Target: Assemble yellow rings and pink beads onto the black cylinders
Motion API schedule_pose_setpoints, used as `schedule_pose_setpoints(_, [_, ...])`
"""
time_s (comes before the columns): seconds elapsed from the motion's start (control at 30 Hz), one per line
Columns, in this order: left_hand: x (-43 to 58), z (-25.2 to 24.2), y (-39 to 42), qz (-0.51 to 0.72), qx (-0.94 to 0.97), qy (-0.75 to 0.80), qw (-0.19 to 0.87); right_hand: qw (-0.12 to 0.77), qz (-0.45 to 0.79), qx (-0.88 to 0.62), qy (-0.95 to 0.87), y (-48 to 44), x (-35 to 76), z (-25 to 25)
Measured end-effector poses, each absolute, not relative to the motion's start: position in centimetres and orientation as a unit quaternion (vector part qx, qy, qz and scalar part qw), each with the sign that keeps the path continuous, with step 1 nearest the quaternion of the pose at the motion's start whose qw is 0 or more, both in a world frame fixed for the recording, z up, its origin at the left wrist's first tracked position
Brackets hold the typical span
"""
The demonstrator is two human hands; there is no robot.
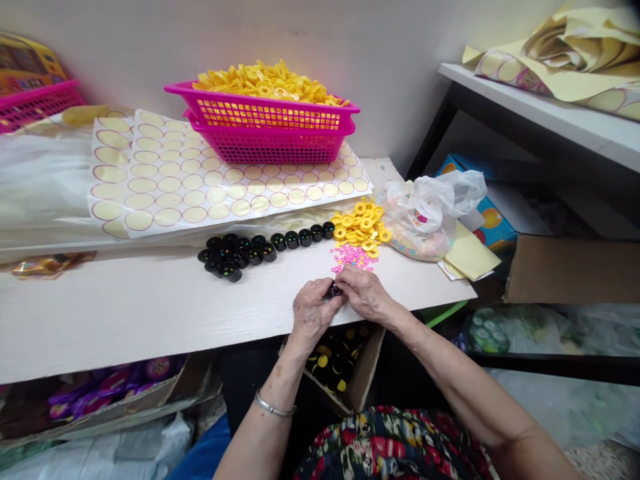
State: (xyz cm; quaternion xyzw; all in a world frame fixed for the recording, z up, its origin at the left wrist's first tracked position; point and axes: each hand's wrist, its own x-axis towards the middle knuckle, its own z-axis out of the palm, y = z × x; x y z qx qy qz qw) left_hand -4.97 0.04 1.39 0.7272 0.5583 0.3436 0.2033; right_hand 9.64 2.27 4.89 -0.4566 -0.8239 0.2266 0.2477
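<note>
Near the table's front edge, my left hand [316,305] is closed around a small black cup [334,289]. My right hand [364,291] meets it there, fingers pinched together at the cup's top; whatever they hold is hidden. Just beyond my fingers lies a scatter of tiny pink pieces [354,257] with a few other colours among them. A heap of yellow rings [361,225] sits behind those. To the left, several black cups [233,255] stand in a cluster that runs into a row, with small coloured bits inside.
Stacked pink baskets [280,143] full of yellow rings stand on sticker sheets [165,180] at the back. A clear plastic bag [425,220] lies right of the rings. Below the table edge, a cardboard box [367,373] holds black and yellow pieces. A white shelf [545,110] juts in at right.
</note>
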Motion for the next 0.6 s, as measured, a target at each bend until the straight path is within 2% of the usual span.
schedule_pose_setpoints(0.23, [-5.0, 1.3, 0.0, 0.343, 0.724, 0.563, 0.204, 0.222, 0.226, -0.482, -0.817, 2.6, 9.3, 5.8])
schedule_pose_setpoints(0.5, [-5.1, 0.9, 0.1, 0.382, 0.714, 0.546, 0.214, 0.149, 0.221, -0.535, -0.802, 2.9, 8.0, 7.3])
schedule_pose_setpoints(0.6, [-5.1, 0.7, 0.1, 0.381, 0.714, 0.549, 0.210, 0.163, 0.208, -0.520, -0.813, 2.4, 7.9, 7.0])
